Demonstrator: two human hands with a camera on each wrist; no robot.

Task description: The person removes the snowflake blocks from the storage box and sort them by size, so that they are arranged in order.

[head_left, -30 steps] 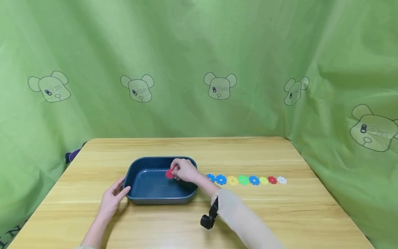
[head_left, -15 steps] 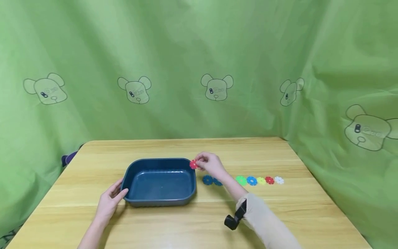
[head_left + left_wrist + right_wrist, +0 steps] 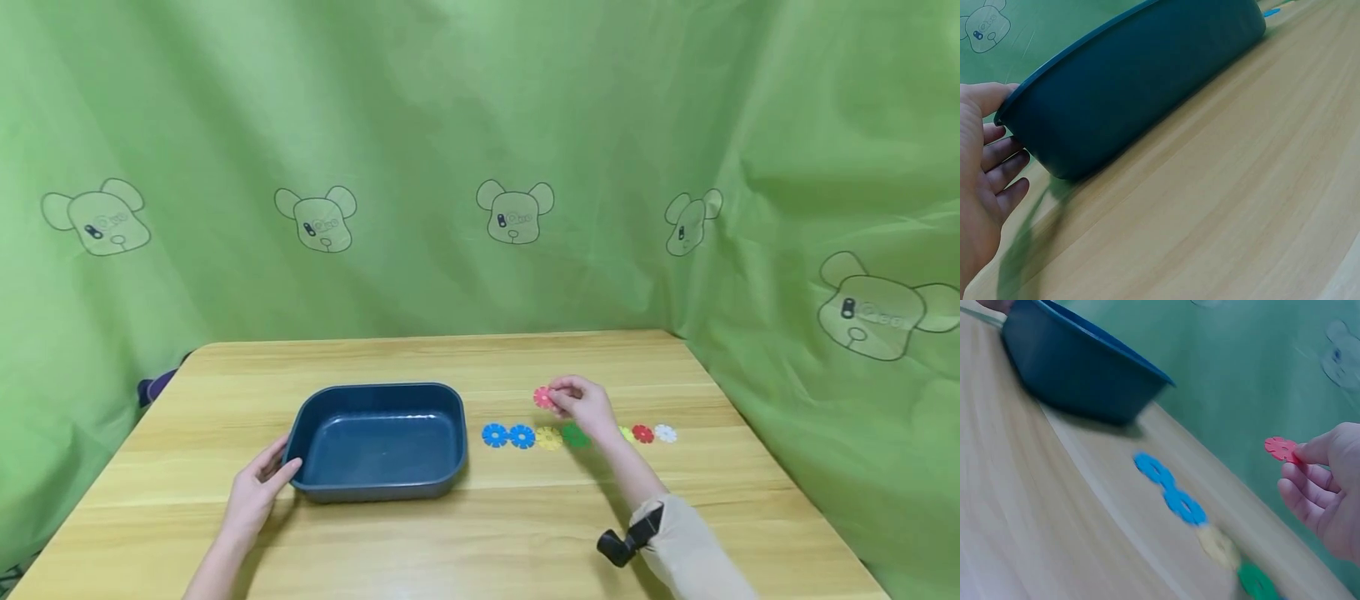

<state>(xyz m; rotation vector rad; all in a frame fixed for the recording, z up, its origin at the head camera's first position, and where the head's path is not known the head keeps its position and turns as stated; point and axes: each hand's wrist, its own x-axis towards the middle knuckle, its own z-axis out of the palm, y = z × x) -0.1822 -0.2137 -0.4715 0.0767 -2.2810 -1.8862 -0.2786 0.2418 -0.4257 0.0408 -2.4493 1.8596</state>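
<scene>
My right hand [image 3: 591, 410] pinches a red snowflake disc [image 3: 542, 397] between thumb and fingertips, held above the table behind a row of discs. In the right wrist view the pinched red disc [image 3: 1281, 449] is tilted, with the other fingers loosely curled below. My left hand [image 3: 252, 493] grips the left rim of a dark blue plastic basin [image 3: 382, 492], thumb over the edge and fingers outside, as the left wrist view of the basin [image 3: 1129, 87] also shows. From the left, the row has two blue discs [image 3: 508, 436], a yellow disc [image 3: 549, 438] and a green disc [image 3: 575, 436].
Past my right forearm, the row shows part of a yellow-green disc [image 3: 626, 433], a red disc [image 3: 643, 433] and a white disc [image 3: 665, 433]. My wrist hides part of the row. A green curtain [image 3: 420, 275] hangs behind the wooden table [image 3: 450, 550].
My right hand has carried the red disc out of the basin, over its right rim and rightward to above the row. The left hand stays on the basin; the view has shifted slightly.
</scene>
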